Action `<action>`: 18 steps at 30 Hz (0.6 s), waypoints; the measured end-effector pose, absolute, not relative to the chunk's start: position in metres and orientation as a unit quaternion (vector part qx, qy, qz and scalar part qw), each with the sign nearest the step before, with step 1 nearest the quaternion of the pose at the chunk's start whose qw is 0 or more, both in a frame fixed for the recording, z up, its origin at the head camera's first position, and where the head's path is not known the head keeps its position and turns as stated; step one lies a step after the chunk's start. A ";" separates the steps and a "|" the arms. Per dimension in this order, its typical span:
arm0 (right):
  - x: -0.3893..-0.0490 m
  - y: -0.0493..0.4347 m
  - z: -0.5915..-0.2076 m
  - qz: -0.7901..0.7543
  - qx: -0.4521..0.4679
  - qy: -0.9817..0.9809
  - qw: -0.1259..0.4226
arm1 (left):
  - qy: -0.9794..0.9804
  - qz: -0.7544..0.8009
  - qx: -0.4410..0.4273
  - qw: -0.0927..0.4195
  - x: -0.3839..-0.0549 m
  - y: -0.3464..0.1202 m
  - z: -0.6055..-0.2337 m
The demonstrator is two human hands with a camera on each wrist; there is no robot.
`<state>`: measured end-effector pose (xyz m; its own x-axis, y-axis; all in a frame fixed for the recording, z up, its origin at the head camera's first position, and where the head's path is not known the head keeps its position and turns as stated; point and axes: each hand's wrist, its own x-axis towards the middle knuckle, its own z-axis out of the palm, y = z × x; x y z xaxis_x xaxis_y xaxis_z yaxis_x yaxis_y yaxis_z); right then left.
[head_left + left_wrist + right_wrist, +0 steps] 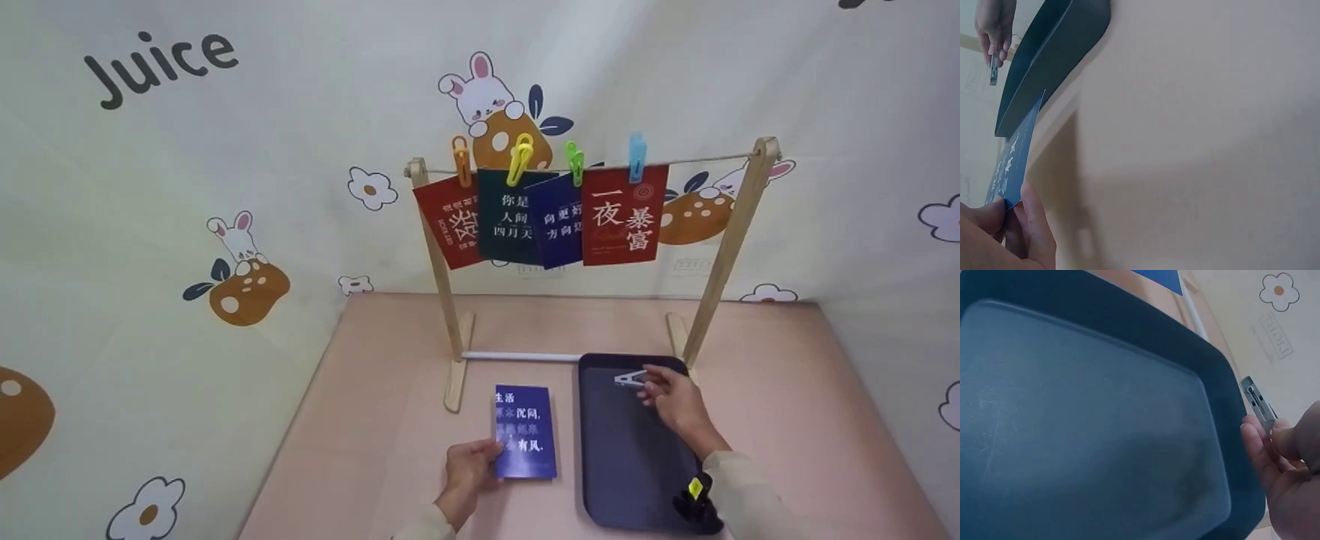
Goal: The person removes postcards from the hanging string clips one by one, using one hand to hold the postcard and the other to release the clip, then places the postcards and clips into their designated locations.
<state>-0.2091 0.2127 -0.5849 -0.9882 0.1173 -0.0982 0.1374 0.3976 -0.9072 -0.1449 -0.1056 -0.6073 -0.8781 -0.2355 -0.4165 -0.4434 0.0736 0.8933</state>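
My left hand [469,474] pinches a blue card [526,435] with white lettering by its left edge, close over the pink table. In the left wrist view the thumb lies on the printed face of the card [1013,160], with fingers behind it. Above the far end of a dark tray [630,450], my right hand [675,401] pinches a pale clothespin [630,378] between thumb and fingertips. The right wrist view shows the same clothespin [1258,402] pointing away from the fingers, and the bare floor of the tray [1072,422] beside it.
Behind the hands stands a wooden frame [727,255] with a string [705,159]. Several cards hang there, including a red card [622,244] under a blue clothespin [637,157] and a green card [499,240] under a yellow clothespin [519,159]. A white rod [521,356] joins the frame's feet.
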 end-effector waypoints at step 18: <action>-0.205 0.216 -0.616 -0.526 0.115 0.842 0.044 | 0.805 0.551 -0.217 0.034 -0.138 -0.101 -0.626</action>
